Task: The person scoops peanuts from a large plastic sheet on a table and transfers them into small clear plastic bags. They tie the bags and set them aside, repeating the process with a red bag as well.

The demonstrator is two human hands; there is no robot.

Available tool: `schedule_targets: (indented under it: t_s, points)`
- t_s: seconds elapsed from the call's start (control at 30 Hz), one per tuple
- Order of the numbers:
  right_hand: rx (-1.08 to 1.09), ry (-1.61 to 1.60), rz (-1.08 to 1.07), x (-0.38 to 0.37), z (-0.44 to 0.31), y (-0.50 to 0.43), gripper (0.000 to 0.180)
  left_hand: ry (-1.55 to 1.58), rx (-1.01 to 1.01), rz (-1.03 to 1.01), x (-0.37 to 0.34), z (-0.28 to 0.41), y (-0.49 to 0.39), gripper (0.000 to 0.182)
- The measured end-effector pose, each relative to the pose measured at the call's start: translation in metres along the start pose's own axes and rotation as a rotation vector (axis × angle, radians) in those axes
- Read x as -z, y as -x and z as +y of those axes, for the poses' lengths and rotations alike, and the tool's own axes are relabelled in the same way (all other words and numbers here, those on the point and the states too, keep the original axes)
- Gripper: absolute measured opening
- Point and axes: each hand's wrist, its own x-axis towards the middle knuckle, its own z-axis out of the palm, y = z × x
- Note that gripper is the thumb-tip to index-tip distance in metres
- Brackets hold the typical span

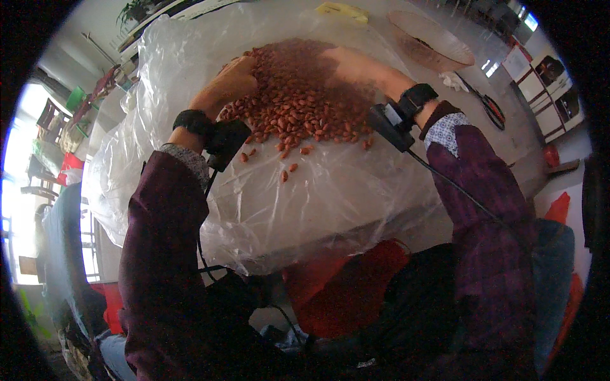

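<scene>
A heap of reddish-brown shelled nuts or beans (pixel 300 105), perhaps peanuts, lies on a clear plastic sheet (pixel 305 205) over a table. My left hand (pixel 243 76) reaches into the heap's left side, its fingers hidden among the pieces. On the right side of the heap, my right hand (pixel 338 64) is sunk in too, blurred and partly covered. Whether either hand is closed around any pieces does not show. Both wrists wear black straps with small dark devices and cables. Several loose pieces lie on the plastic at the heap's near edge.
A pinkish basket (pixel 429 43) stands at the back right, with a yellow packet (pixel 343 12) to its left. A black-handled tool, possibly scissors (pixel 491 109), lies beside crumpled white material (pixel 452 81). Bunched plastic rises at left. Red fabric (pixel 352 285) hangs below the table's near edge.
</scene>
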Motion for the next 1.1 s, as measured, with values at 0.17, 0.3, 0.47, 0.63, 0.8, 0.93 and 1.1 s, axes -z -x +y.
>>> schedule_targets:
  t_s: [0.17,0.3,0.47,0.63,0.8,0.93,1.1]
  points:
    - [0.107,-0.122,-0.018,-0.01,-0.009,-0.018,0.039,0.221,-0.271,0.059,-0.015,0.028,-0.006,0.042]
    - [0.201,-0.114,0.05,-0.021,-0.027,-0.025,0.033,0.187,-0.322,0.243,-0.017,0.083,0.041,0.037]
    - [0.206,-0.15,0.074,-0.017,-0.033,-0.008,0.036,-0.199,-0.431,0.0,0.004,0.084,0.031,0.03]
    - [-0.023,-0.149,0.098,0.003,-0.026,0.02,0.042,-0.072,-0.211,0.07,0.001,0.042,0.026,0.036]
    - [-0.133,-0.05,-0.004,0.007,-0.029,0.037,0.05,-0.115,-0.063,0.003,-0.011,0.045,0.026,0.033]
    - [-0.032,-0.014,0.077,-0.008,-0.046,0.029,0.038,-0.154,-0.227,0.103,-0.022,0.06,0.023,0.03]
    - [0.164,-0.153,0.234,-0.022,-0.057,0.031,0.028,0.081,-0.202,0.066,-0.028,0.07,0.023,0.034]
